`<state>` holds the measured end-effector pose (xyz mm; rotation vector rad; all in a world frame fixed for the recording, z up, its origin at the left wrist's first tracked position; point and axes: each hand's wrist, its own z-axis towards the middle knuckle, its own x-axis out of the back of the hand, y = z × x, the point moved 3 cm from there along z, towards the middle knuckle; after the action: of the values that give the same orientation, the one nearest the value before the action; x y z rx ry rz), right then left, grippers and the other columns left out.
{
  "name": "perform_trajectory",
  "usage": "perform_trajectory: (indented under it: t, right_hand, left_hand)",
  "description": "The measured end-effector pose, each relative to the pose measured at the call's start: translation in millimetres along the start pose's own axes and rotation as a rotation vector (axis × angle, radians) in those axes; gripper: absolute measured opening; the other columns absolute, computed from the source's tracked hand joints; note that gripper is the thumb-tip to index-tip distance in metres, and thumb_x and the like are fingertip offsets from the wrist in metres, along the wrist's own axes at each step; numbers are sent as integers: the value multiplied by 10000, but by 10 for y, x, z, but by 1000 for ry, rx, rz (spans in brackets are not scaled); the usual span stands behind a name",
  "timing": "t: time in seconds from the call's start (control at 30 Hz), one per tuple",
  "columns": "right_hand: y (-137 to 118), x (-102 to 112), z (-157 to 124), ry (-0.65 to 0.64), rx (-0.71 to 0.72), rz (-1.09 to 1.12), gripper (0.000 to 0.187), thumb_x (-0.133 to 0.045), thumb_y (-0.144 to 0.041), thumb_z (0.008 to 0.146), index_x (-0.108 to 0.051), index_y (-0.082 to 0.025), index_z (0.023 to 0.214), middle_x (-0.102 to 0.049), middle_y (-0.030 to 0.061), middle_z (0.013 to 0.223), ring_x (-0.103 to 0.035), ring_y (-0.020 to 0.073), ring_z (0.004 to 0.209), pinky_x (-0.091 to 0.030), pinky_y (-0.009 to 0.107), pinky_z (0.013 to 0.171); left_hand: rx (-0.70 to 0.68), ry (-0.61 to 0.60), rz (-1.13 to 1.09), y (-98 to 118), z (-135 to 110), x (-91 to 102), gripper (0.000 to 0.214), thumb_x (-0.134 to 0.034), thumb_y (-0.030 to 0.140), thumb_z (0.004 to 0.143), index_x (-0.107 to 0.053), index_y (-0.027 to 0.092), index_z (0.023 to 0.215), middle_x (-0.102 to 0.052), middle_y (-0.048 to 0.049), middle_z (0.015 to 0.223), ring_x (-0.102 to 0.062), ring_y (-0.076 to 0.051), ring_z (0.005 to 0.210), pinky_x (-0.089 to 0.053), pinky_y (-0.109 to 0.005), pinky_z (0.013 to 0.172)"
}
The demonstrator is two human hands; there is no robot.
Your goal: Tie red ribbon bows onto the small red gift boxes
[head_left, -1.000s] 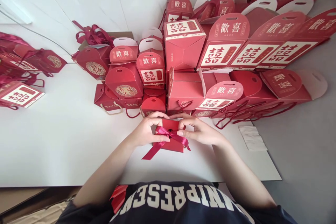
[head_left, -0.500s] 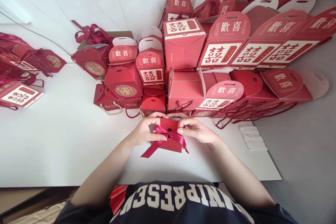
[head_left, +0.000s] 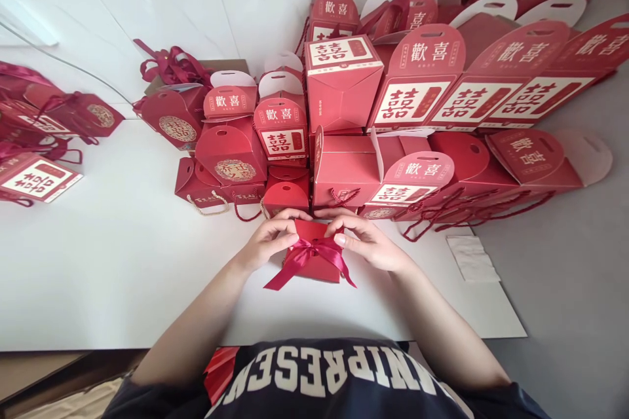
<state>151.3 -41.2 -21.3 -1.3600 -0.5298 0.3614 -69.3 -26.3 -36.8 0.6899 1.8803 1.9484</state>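
Note:
A small red gift box (head_left: 320,270) stands on the white table in front of me, with a dark pink satin ribbon (head_left: 291,266) tied in a bow across its top. My left hand (head_left: 269,241) pinches the bow's left loop between thumb and fingers at the box's left edge. On the other side, my right hand (head_left: 364,241) has its thumb and fingertips closed on the right loop. Both index fingers reach around the box's far edge. Two ribbon tails spread over the near side, the left one onto the table.
Stacked red gift boxes (head_left: 344,163) with rope handles stand close behind my hands. More ribboned boxes (head_left: 42,173) lie at the far left. A bundle of ribbon (head_left: 171,65) rests near the wall. White tissues (head_left: 472,258) lie at the table's right edge.
My left thumb has shifted from near the knot out to the left loop. The bow lies wider and flatter, and its right tail has swung slightly outward.

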Motion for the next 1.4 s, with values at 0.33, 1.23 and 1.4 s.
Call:
perform_trajectory:
  t: [0.33,1.23,1.4]
  right_hand:
    - [-164,-268,60,114,60,-378,45,-676,-265,885,-703,-244,855,-548,49,1379,-512,234,1286,-412,421,1078]
    - [-122,-313,150,109,76,-483,51,-679,-256,879,-689,-235,833,-615,47,1353,-442,265,1376,-369,543,1101]
    - [-119,-326,120,154,83,-532,72,-654,-258,892,-676,-229,831,-631,62,1330,-483,261,1345,-399,520,1079]
  left_hand:
    - [-176,140,406,217,-58,10,271,-612,297,888,-599,156,656,-497,-30,862,-514,-147,811,-416,-286,787]
    - [-142,78,744,447,-98,-13,258,-576,278,920,-563,175,683,-569,12,658,-493,-116,641,-387,-251,650]
    - [-109,137,760,384,-103,-16,238,-579,296,914,-566,173,711,-573,8,694,-493,-115,656,-388,-242,648]
